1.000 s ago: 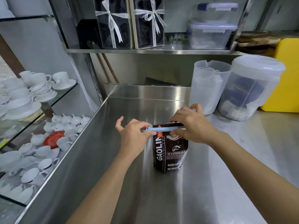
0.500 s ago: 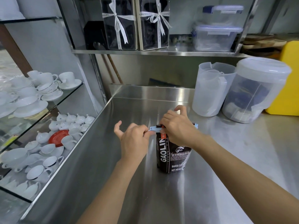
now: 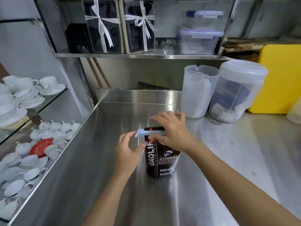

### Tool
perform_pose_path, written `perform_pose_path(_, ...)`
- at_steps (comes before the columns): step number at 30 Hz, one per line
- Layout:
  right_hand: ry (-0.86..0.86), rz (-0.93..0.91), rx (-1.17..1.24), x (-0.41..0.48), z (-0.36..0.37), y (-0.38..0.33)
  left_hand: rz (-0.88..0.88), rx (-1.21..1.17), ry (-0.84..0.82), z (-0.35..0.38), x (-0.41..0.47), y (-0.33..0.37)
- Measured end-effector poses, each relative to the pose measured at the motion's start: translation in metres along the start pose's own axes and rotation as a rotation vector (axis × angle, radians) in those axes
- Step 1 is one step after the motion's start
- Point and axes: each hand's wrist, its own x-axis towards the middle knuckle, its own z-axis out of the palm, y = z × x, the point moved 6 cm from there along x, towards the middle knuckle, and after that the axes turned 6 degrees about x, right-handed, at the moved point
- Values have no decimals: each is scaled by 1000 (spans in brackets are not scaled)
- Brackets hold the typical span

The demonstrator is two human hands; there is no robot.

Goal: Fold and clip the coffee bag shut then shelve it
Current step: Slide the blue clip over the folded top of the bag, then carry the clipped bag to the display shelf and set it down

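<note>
A dark brown coffee bag stands upright on the steel counter, its top folded over. A pale blue clip lies across the fold, with its left end sticking out past the bag. My right hand grips the bag's top, fingers draped over it and thumb pressed on the front just below the clip. My left hand is at the bag's left side with its fingers apart. Its index fingertip is by the clip's free end and its thumb touches the bag's edge.
A steel shelf above the counter holds two ribboned gift boxes and stacked lidded plastic boxes. A clear pitcher, a lidded clear tub and a yellow board stand at the back right. Glass shelves of white cups are at left.
My left hand has let go of the clip's end and spread its fingers. My right hand has shifted over the bag's top. The camera has moved closer and a little lower.
</note>
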Motion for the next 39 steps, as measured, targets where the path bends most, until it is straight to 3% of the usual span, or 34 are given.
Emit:
perform_pose_path(2,58,104,102,-5,-12,9,-89,-121,-123,10,-5,-5)
perform_pose_path(5,121,346,466,-22,-15,32,-164,-267,-284,27,-10,-16)
perform_pose_path(9,179,584,914,-59,12,59,-231,-351,-327,38,-13,-30)
perform_pose_path(12,146,698,1085,-87,38,70,-203,-351,-343,43,-13,-36)
perform_pose_path(17,16,753,1101,-111,73,70,-174,-344,-355,48,-20,-43)
perform_pose_path(25,74,751,1044,-119,88,75,-199,-290,-403,65,-38,-55)
perform_pose_path(32,130,722,1004,-108,83,69,-192,-263,-248,58,-40,-51)
perform_pose_path(39,39,544,1059,-66,72,24,-173,-246,-37,-1,-45,-36)
